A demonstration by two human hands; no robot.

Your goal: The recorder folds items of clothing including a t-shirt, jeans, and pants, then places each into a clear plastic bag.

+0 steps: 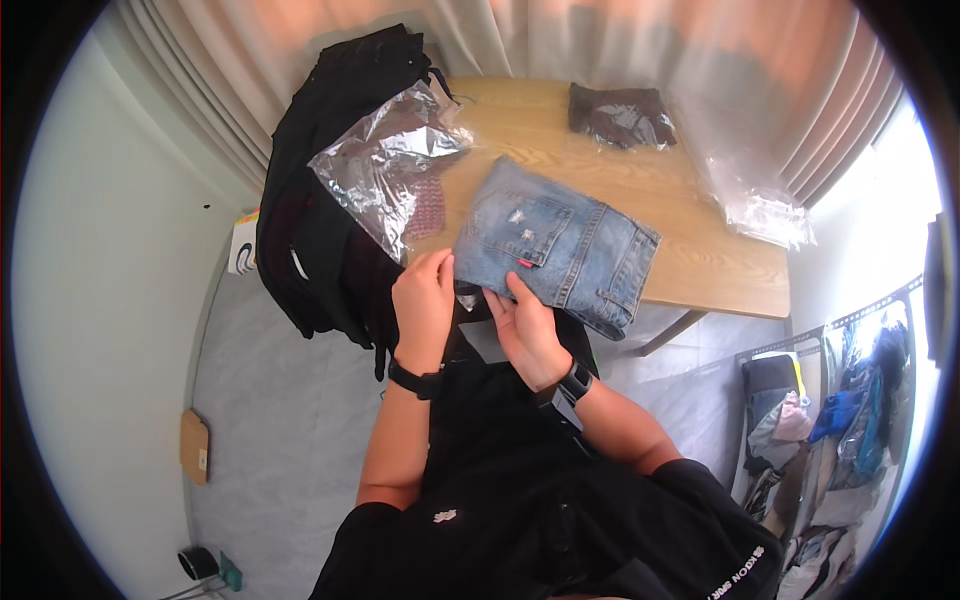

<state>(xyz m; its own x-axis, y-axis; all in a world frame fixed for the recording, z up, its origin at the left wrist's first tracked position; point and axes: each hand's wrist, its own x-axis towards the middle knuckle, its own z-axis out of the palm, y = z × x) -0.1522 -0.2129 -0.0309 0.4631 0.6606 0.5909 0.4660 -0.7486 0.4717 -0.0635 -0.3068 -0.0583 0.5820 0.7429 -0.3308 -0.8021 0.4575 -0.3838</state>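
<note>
Folded light-blue jeans (560, 245) lie at the near edge of the wooden table, a back pocket with small frayed spots facing up and a little red tab at its side. My right hand (527, 335) grips their near edge, thumb on top and fingers underneath. At the left corner of the denim, my left hand (424, 305) is closed, its fingertips pinched against the edge. Just beyond that hand, a crinkled clear plastic bag (385, 150) rests partly on the table and partly on a pile of black clothes (330, 170).
On the wooden table (540, 120) sits a dark folded garment in clear wrap (622, 115). Clear plastic bags (750, 195) hang over its right end. A rack of clothes (850, 400) stands at right. Brown cardboard (195, 447) leans by the left wall; curtains (560, 40) hang behind.
</note>
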